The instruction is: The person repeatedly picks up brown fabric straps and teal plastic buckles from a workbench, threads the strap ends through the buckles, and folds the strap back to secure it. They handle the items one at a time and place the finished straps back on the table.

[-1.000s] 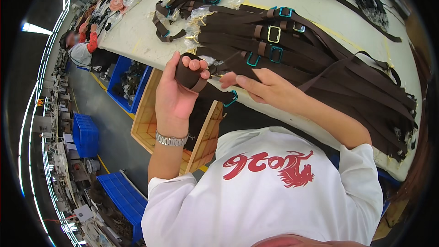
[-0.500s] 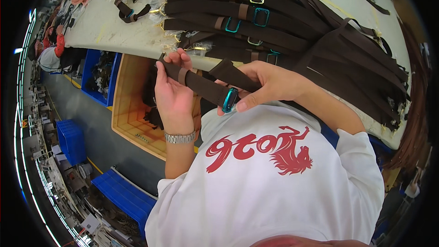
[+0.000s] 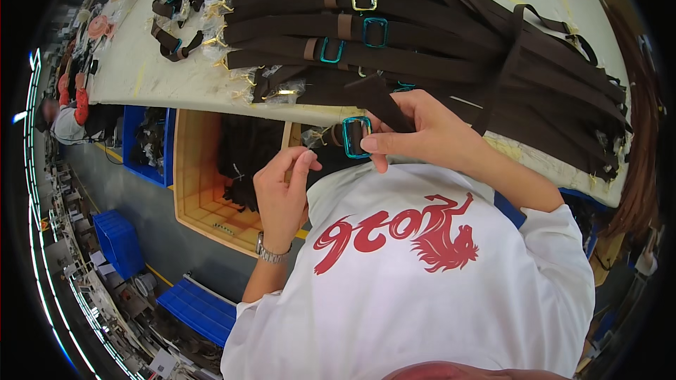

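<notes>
Our right hand (image 3: 426,130) clamps a dark-brown strap (image 3: 381,103) with glossy teal buckle (image 3: 346,138); whether our left hand (image 3: 280,186), at its eight o'clock, pinches anything, we cannot tell.

My head-worn fisheye looks down from close above my right grip (image 3: 431,130), taking in the tabletop (image 3: 179,84) beyond it.
</notes>
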`<move>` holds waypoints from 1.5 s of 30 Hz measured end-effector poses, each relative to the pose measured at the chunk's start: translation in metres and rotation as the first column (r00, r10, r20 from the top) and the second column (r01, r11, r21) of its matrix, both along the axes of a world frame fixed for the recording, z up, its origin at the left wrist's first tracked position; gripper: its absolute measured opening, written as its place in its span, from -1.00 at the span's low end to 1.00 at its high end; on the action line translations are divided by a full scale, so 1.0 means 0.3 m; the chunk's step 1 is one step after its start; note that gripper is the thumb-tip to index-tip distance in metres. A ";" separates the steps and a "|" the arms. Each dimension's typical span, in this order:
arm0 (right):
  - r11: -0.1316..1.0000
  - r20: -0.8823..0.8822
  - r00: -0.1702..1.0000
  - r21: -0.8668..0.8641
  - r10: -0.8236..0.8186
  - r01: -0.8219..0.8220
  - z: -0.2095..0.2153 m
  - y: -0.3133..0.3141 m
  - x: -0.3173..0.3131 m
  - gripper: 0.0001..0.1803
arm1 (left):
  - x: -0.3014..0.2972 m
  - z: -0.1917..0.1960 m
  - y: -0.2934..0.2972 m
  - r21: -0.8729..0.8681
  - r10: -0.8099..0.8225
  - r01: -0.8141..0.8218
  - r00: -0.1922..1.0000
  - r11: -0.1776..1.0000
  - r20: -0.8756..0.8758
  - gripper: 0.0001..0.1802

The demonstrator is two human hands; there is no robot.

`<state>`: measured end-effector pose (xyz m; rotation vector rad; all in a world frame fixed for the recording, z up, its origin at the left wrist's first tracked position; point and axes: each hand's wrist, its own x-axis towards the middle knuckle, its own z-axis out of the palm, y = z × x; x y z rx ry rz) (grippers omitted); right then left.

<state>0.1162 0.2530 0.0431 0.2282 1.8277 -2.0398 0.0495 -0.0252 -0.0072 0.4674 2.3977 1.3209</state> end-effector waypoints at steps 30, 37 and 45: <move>0.949 0.076 0.997 -0.313 -0.007 0.031 0.015 0.044 0.176 -0.64 | -0.010 0.183 0.241 0.316 -0.339 0.347 0.937 0.883 -0.082 -0.36; 0.929 0.129 0.991 -0.363 -0.025 0.070 -0.004 0.024 0.174 -0.61 | 0.004 0.155 0.233 0.368 -0.351 0.315 0.936 0.875 0.032 -0.39; 0.850 0.270 0.957 -0.524 0.107 0.053 -0.016 0.032 0.168 -0.62 | -0.029 0.169 0.210 0.352 -0.475 0.421 0.876 0.836 0.079 -0.41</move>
